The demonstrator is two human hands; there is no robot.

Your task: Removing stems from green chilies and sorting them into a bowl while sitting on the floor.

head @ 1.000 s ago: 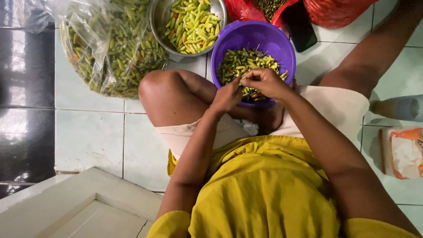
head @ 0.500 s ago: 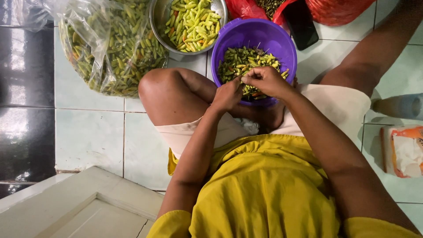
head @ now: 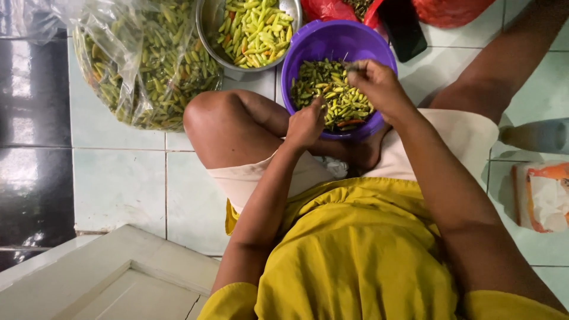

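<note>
A person in a yellow garment sits cross-legged on a pale tiled floor (head: 118, 189), both hands over a round purple plastic bowl (head: 323, 44) that rests against the shins and is heaped with small, slim green chillies (head: 332, 98), a few of them orange-red. The left hand (head: 307, 123) is curled nearly closed at the bowl's near rim, fingertips pinched together on what looks like a single chilli, though the pod itself is too small to make out. The right hand (head: 376, 86) hovers over the bowl's right side, fingers bent and gathered around a small dark-tipped piece that cannot be identified. Three containers of chillies are in view: the purple bowl, one shiny round metal bowl (head: 208, 26) just beyond it holding paler yellow-green chillies, and one crinkled clear plastic bag (head: 124, 65) bulging with green chillies toward the floor's far left. One dark flat rectangular object (head: 406, 29) lies beyond the purple bowl, next to red plastic bags (head: 332, 9) at the far edge. One soft orange-and-white packet (head: 542, 195) sits at the right edge, and a white panelled board (head: 89, 278) fills the near left corner.
</note>
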